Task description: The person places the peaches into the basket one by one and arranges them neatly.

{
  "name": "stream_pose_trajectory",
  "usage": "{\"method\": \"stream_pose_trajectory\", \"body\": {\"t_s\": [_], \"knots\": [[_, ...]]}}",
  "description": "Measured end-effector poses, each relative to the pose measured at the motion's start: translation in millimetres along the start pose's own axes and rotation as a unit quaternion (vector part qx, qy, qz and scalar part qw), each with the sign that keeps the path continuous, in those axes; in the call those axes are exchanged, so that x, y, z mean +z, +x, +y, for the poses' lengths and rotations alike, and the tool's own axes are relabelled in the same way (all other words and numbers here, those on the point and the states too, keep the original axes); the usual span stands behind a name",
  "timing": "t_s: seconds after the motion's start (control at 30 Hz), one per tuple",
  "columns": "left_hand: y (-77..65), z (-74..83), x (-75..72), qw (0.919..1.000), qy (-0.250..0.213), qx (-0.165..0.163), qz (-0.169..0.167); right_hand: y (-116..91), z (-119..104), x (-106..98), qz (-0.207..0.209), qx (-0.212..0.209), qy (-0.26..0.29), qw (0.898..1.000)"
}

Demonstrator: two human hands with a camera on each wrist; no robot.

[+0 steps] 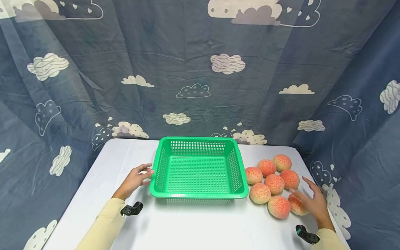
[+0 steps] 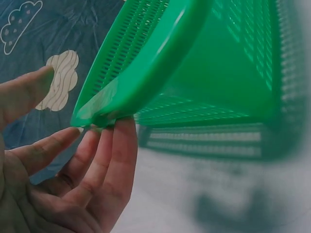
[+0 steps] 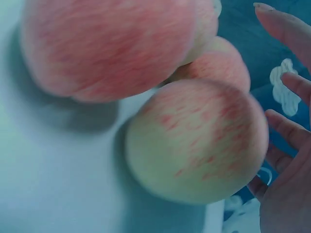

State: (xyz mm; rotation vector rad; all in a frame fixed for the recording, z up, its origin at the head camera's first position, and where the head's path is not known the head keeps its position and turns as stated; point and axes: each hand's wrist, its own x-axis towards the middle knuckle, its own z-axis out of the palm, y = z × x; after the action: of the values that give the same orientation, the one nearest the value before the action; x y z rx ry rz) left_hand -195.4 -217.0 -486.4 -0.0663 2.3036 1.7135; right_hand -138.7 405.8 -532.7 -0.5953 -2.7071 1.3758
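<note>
A green plastic basket (image 1: 200,196) with slotted walls stands on the white table, nothing inside it. At its left side, my left hand (image 1: 135,180) has its fingertips right at the rim; the left wrist view shows the fingers under the rim (image 2: 146,82) with the thumb held apart. Several peaches (image 1: 275,184), orange-red and speckled, lie in a group right of the basket. My right hand (image 1: 314,201) is at the group's right edge, fingers spread beside the nearest peach (image 1: 297,205). In the right wrist view, that peach (image 3: 199,145) sits next to the fingers, not gripped.
The white table (image 1: 193,229) has its right edge close to the right hand. Dark blue cloth (image 1: 187,69) printed with clouds hangs behind the table and along both sides. A black strap device (image 1: 132,209) is on the left wrist, another (image 1: 307,235) on the right.
</note>
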Motion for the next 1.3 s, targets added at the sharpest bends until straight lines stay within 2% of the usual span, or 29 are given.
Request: {"method": "stream_pose_trajectory", "body": {"t_s": [0.13, 0.37, 0.57, 0.8, 1.1, 1.3], "knots": [[3.6, -2.6, -0.7, 0.9997, -0.019, -0.006, -0.012, -4, 12, 6, 0.009, 0.021, 0.017, 1.0], [11.2, -7.8, -1.3, 0.9992, -0.03, -0.025, -0.013, -13, 12, 11, 0.006, 0.061, 0.019, 0.998], [17.0, -15.9, 1.0, 0.9983, -0.041, -0.037, -0.018, -18, 20, 15, 0.007, 0.06, 0.012, 0.998], [18.4, -18.2, -5.0, 0.9945, -0.083, -0.046, -0.045, -18, 24, 23, 0.019, 0.057, 0.005, 0.998], [12.8, -18.9, -7.1, 0.9826, -0.125, -0.111, -0.081, -20, 25, 25, 0.029, 0.064, 0.018, 0.997], [10.2, -16.1, -8.5, 0.9794, -0.129, -0.117, -0.103, -22, 32, 26, 0.045, 0.073, 0.035, 0.996]]}}
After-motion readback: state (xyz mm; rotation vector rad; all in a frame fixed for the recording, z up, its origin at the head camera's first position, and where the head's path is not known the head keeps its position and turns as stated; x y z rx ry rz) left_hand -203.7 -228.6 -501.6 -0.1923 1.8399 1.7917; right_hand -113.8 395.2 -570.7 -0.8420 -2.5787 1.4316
